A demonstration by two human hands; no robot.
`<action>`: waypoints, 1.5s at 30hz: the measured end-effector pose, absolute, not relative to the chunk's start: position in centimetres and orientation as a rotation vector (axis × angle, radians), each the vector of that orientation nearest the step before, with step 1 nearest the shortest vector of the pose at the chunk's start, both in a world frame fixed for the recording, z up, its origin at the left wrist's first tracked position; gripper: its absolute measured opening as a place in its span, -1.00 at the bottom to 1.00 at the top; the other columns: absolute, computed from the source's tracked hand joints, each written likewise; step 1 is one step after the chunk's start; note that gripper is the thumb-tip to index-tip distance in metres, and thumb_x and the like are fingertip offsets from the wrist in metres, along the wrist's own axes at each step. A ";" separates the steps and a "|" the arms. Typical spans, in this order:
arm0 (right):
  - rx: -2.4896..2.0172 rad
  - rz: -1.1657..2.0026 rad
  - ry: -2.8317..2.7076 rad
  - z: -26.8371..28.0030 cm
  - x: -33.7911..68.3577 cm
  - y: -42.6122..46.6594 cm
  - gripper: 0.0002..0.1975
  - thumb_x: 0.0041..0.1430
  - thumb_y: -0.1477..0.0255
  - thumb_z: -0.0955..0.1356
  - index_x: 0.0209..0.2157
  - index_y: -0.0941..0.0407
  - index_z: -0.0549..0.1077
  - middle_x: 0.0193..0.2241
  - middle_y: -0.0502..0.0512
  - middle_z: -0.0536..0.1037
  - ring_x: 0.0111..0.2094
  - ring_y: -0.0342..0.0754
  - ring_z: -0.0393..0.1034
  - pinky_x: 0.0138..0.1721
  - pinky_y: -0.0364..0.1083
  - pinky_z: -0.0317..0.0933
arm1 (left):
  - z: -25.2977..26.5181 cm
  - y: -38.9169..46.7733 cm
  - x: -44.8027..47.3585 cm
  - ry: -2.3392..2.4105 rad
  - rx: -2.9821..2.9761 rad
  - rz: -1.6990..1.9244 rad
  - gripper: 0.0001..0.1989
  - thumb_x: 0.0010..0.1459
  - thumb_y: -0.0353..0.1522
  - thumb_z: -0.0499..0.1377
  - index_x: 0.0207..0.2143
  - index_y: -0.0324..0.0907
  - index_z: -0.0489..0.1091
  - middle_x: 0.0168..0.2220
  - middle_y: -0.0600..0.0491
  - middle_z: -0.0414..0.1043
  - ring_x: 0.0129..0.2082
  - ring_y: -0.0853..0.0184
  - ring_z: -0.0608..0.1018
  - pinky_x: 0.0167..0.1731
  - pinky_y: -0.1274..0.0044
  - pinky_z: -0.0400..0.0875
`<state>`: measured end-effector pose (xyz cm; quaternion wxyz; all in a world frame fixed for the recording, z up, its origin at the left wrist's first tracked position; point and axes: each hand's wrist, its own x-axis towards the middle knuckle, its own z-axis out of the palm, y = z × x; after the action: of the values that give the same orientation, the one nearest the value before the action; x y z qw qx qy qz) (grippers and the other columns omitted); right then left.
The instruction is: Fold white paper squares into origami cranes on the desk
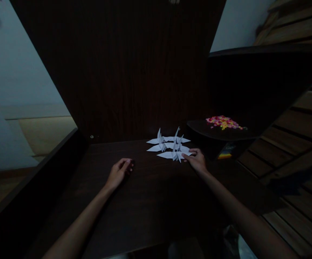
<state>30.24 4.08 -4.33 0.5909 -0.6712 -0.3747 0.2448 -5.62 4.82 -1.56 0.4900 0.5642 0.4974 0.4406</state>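
Several white folded-paper cranes (169, 145) stand in close rows on the dark wooden desk (134, 208), near its back panel. My right hand (196, 160) pinches the right wing of the front paper crane (169, 155) between thumb and fingers. That crane sits just in front of the other rows. To the left of the cranes, my left hand (120, 171) rests on the desktop with its fingers loosely bent and nothing visible in them.
A small rounded shelf (199, 126) at the right bears a heap of pink, red and yellow pieces (223, 122). Below it is a rainbow-striped item (225, 153). A raised side board (37, 180) borders the desk on the left. Wooden slats (288, 129) stand at right.
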 end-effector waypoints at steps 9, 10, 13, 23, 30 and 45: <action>-1.480 0.581 -0.852 -4.3 30.1 4.1 -0.47 -0.30 0.18 0.52 -0.33 0.10 0.27 -0.34 0.06 0.46 -0.66 -0.16 0.39 -0.68 -0.16 0.27 | -1.2 4.6 -5.5 1.258 1.381 1.073 -0.46 -0.08 0.06 0.20 -0.30 -0.23 0.46 -0.39 -0.04 0.49 -0.46 0.33 0.48 -0.49 0.54 0.33; -1.491 0.566 -0.856 -4.3 30.1 4.0 -0.49 -0.24 0.16 0.50 -0.32 0.11 0.28 -0.31 0.07 0.46 -0.67 -0.18 0.38 -0.71 -0.18 0.24 | -1.2 4.6 -5.5 1.260 1.381 1.073 -0.46 -0.09 0.06 0.21 -0.30 -0.23 0.45 -0.39 -0.04 0.49 -0.46 0.33 0.48 -0.49 0.54 0.33; -1.538 0.514 -0.846 -4.0 30.5 3.5 -0.54 -0.12 0.15 0.43 -0.27 0.13 0.29 -0.26 0.09 0.46 -0.72 -0.25 0.31 -0.76 -0.21 0.19 | -1.3 4.6 -5.5 1.265 1.384 1.078 -0.46 -0.09 0.07 0.21 -0.30 -0.23 0.45 -0.38 -0.04 0.49 -0.44 0.32 0.49 -0.48 0.53 0.34; -1.463 0.427 -0.800 -2.4 30.1 0.5 -0.67 -0.04 0.17 0.36 -0.33 0.13 0.35 -0.51 -0.06 0.38 -0.66 -0.23 0.24 -0.66 -0.22 0.16 | -1.4 3.4 -5.7 1.340 1.604 1.110 -0.54 0.03 -0.01 0.14 -0.23 -0.19 0.44 -0.31 -0.04 0.50 -0.34 0.23 0.51 -0.34 0.45 0.40; -1.489 0.079 -1.287 -0.8 27.5 -3.3 -0.83 0.11 0.30 0.27 -0.45 0.10 0.38 -0.38 0.10 0.42 -0.37 -0.05 0.33 -0.27 -0.05 0.27 | -0.5 0.5 -6.6 1.354 2.055 1.062 -0.69 0.15 -0.15 0.07 -0.19 -0.13 0.45 -0.13 -0.08 0.48 -0.06 0.12 0.45 0.08 0.26 0.23; -1.424 0.155 -2.248 -2.5 18.7 -7.4 -0.50 0.27 0.19 0.20 0.17 0.12 0.29 0.26 0.17 0.17 0.31 0.18 -0.13 0.26 0.21 -0.15 | -2.7 -4.2 -7.4 1.381 2.470 0.620 -0.44 0.24 -0.11 -0.04 0.20 -0.21 0.19 0.27 -0.15 0.10 0.30 0.09 0.08 0.24 0.16 -0.02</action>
<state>18.74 -7.39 -2.48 0.2357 -0.5192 -0.8195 0.0565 -7.43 -4.17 -2.66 0.1222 0.8463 0.4731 0.2124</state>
